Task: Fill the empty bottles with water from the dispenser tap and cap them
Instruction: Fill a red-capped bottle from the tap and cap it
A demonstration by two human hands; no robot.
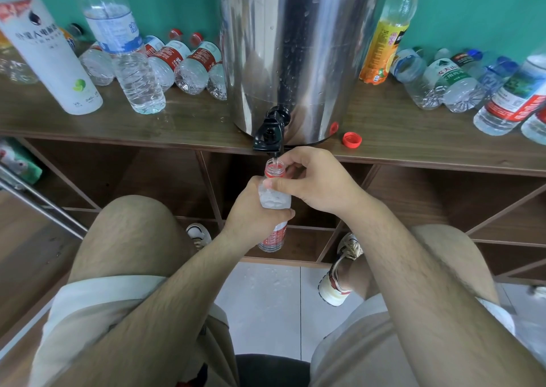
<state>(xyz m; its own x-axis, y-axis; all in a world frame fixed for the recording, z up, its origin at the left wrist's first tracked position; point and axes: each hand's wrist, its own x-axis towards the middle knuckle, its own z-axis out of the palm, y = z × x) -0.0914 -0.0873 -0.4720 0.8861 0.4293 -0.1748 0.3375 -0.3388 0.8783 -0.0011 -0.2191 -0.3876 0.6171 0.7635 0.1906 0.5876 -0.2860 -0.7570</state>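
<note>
**Head view: a bottle held under the dispenser tap, taking water.**

The bottle (273,201) hangs upright below the desk (192,126) edge, with its open mouth just under the black tap (269,134) of the steel dispenser (295,47). A thin stream seems to run in. The left grip (254,209) is wrapped round the bottle's body above the red label. The right grip (313,179) curls round the neck, thumb across the shoulder. A red cap (352,138) lies on the desk just right of the dispenser. The bottle looks thin-walled and soft, so a hard squeeze would likely dent it and push water out of the mouth. It should grow heavier as it fills, and may be slippery if wet. The stiffer neck looks the safest hold, with only light support on the body.
</note>
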